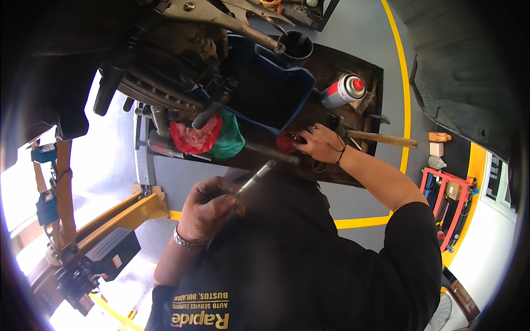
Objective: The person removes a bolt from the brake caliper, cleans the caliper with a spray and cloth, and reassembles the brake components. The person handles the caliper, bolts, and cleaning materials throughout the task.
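Note:
Pinched between the thumb and fingers of my left hand [207, 208] is a slim silver slide pin [257, 177], pointing up to the right in front of my dark shirt. My right hand [323, 143] reaches onto the dark work tray [361, 63]. Its bent fingers are closed at the edge of a small red round container [286, 142]; the fingertips and the container's inside are partly hidden. A hammer [381, 138] lies beside that hand, its wooden handle toward the right. Farther back stands a spray can [343, 91] with a red top.
A brake disc [160, 95] and suspension parts hang at the upper left. Red cloth [194, 135] and green cloth [229, 140] lie below them. Behind are a blue bin [301, 99] and a black cup [296, 47]. A red rack [441, 204] stands at the right.

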Available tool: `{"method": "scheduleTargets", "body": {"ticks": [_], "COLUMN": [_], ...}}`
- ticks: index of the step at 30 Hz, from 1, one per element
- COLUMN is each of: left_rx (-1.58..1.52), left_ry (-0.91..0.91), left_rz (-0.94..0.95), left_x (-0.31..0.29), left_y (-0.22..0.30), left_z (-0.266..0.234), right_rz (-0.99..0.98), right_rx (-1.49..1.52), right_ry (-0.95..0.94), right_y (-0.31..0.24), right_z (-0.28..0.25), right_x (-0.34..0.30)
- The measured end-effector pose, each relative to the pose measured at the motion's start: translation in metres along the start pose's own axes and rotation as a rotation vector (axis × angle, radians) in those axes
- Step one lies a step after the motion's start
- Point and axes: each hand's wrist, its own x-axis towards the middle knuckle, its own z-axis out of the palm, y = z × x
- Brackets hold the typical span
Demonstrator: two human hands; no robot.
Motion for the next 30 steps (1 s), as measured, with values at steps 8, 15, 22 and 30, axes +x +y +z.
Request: {"method": "scheduleTargets", "body": {"ticks": [8,15,22,30], "left_rx": [0.008,-0.024,-0.046,-0.1], "left_ry": [0.029,0.006,0.015,0.021], "left_rz": [0.031,0.036,-0.015,-0.011], "left_x": [0.0,0.007,0.012,0.011], "left_y": [0.005,0.012,0.009,0.014], "left_z": [-0.001,0.011,0.034,0.04], "right_rz": [0.115,0.234,0.3,0.389], "right_rx": [0.123,0.41,0.264,0.176], "right_ry": [-0.052,0.498,0.782,0.787], "right_y": [0.002,-0.047,-0.092,-0.095], "right_z": [-0.011,-0.084,-0.12,-0.11], "right_x": [-0.005,0.021,0.064,0.063]}}
